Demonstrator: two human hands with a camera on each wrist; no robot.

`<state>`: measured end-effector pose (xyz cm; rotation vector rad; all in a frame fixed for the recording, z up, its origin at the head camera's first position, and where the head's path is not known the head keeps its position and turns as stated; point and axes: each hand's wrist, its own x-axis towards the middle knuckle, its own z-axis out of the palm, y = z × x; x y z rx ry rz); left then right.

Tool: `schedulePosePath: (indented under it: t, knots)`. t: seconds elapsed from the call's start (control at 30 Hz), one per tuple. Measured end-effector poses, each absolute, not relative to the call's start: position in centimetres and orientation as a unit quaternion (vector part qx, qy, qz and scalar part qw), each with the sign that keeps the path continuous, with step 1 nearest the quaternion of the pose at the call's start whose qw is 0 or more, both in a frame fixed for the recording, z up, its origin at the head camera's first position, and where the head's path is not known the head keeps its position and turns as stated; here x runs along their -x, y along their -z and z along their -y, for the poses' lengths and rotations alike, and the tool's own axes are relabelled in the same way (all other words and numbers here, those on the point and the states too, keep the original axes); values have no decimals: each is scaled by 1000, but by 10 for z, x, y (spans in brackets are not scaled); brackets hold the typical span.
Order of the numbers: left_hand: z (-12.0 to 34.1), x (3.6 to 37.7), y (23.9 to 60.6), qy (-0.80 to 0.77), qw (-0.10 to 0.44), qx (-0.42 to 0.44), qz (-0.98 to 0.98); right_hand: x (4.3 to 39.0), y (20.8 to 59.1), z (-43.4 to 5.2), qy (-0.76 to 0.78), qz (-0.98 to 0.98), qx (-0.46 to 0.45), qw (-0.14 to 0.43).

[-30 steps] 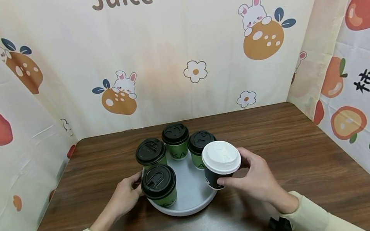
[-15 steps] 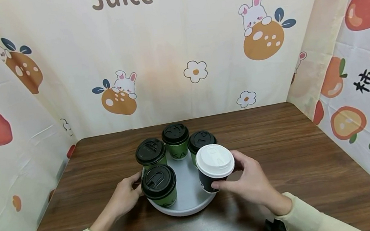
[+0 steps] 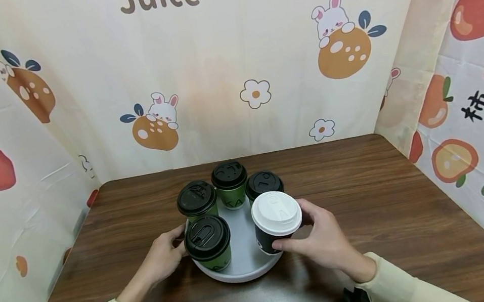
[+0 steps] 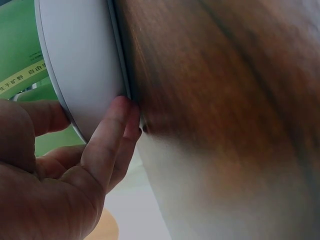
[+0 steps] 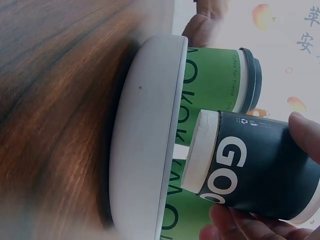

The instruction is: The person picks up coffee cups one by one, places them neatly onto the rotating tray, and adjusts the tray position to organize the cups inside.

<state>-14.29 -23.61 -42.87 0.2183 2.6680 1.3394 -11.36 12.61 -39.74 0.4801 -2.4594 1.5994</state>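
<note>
My right hand (image 3: pixel 322 240) grips a black paper cup with a white lid (image 3: pixel 276 214), thumb on the near side. In the right wrist view the black cup (image 5: pixel 260 165) leans a little, its white base just above the rim of a round white tray (image 3: pixel 241 237). At the tray's left side my left hand (image 3: pixel 167 255) holds its edge. The left wrist view shows that hand's fingers (image 4: pixel 102 147) along the tray's outer wall (image 4: pixel 82 55), thumb at the rim. Several green paper cups with black lids stand on the tray, the nearest green cup (image 3: pixel 208 239) beside my left hand.
The tray stands on a brown wooden table (image 3: pixel 346 173). Behind the white cup lid is another green cup (image 3: pixel 263 184), close to it. A printed cloth (image 3: pixel 209 73) with fruit and rabbits borders the table at the back and both sides.
My right hand has carried the black cup left and slightly toward me, in over the tray's right side. The left hand, the tray and the green cups have stayed in place.
</note>
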Motion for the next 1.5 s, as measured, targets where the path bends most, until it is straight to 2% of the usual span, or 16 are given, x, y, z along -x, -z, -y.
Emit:
schedulePosePath:
  t: [1.23, 1.5]
  knots:
    - [236, 142, 428, -430, 70, -73, -897, 117, 422, -101, -540, 816, -196, 59]
    - [236, 143, 428, -432, 71, -72, -896, 115, 426, -99, -499, 839, -203, 75]
